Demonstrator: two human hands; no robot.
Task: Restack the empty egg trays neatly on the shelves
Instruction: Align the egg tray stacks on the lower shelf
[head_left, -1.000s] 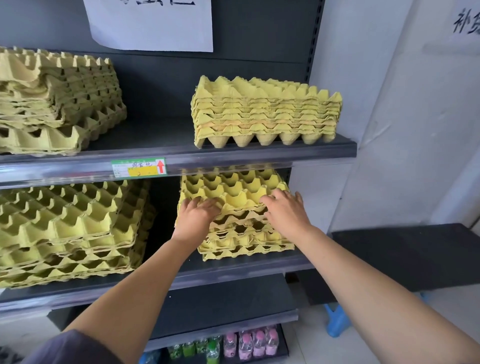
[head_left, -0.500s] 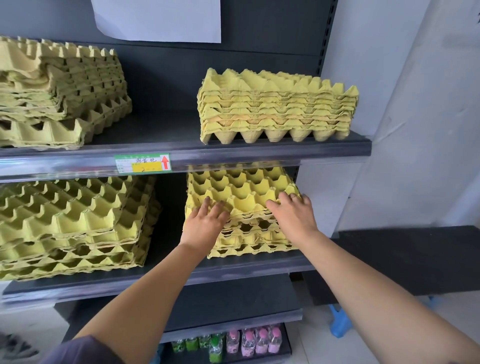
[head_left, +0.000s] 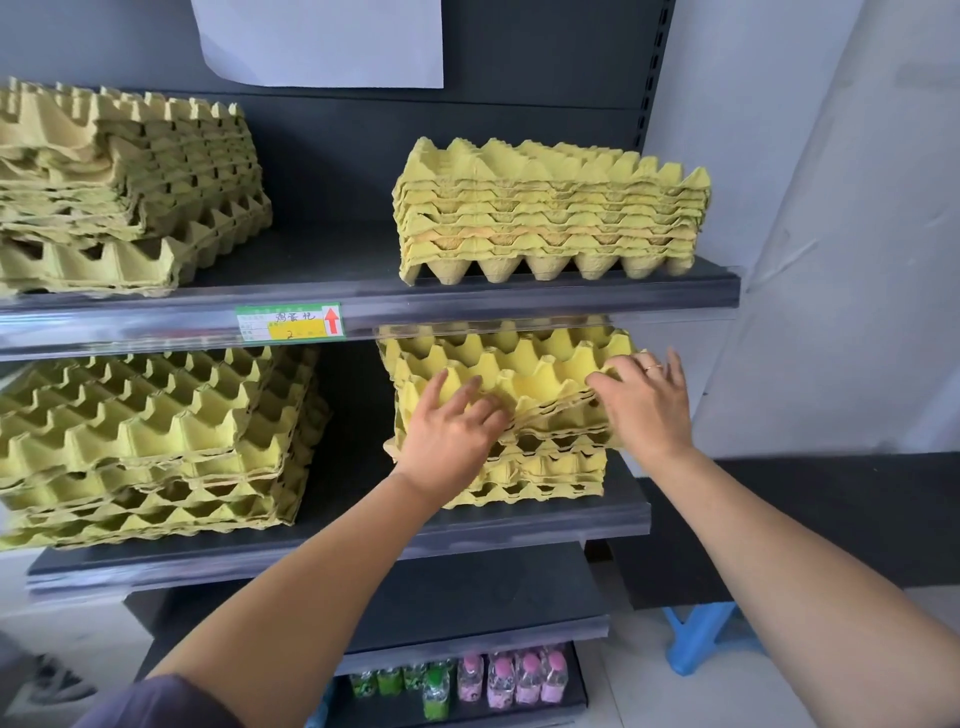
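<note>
Dark shelf (head_left: 363, 525) bears egg trays (head_left: 530, 364); left hand (head_left: 449, 436), right hand (head_left: 641, 405) rest on them, spread.

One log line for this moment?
left hand: resting on lower-right tray stack | right hand: touching its right corner | top trays: askew

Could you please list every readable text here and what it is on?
"鸡蛋托", handwritten: price label on the upper shelf edge.
"2", handwritten: same label, beside a red up arrow.
Small print on that label: too blurred.
White sheet: no writing shows.
Bottles: labels too small.
</note>
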